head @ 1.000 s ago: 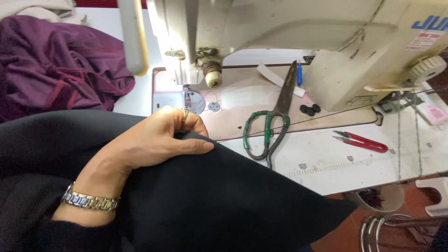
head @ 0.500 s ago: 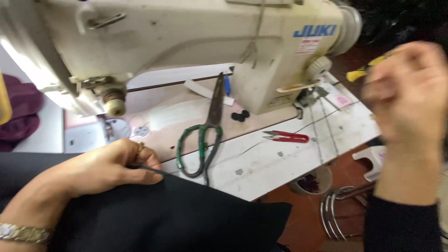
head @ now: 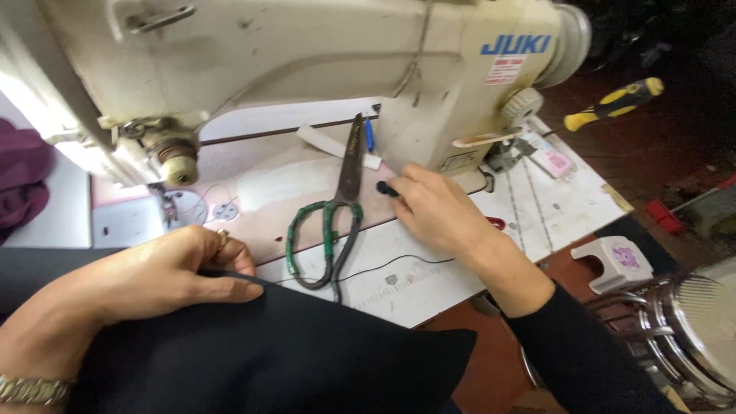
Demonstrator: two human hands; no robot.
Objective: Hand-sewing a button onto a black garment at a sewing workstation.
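My left hand [head: 157, 280] lies on a large piece of black fabric [head: 284, 356] and pinches its top edge near the sewing machine's needle plate [head: 224, 211]. My right hand [head: 437, 211] reaches onto the machine bed beside the cream sewing machine [head: 307, 61]; its fingertips touch a small black object [head: 383, 188] by the machine's base. Large scissors with green-wrapped handles [head: 331, 218] lie on the bed between my two hands. A thin dark thread [head: 399, 261] runs across the table below my right hand.
A red thread snip [head: 497, 223] is partly hidden behind my right wrist. A yellow-and-black screwdriver [head: 613, 101] lies at far right. A small pink box [head: 553, 162] sits near the machine. Purple cloth [head: 19, 180] at left. A metal stool [head: 682, 330] and white plastic piece [head: 619, 261] stand lower right.
My right hand came down from the raised, blurred position at right onto the bed near the machine's base, covering the red snip. The view shifted closer. My left hand keeps the fabric edge.
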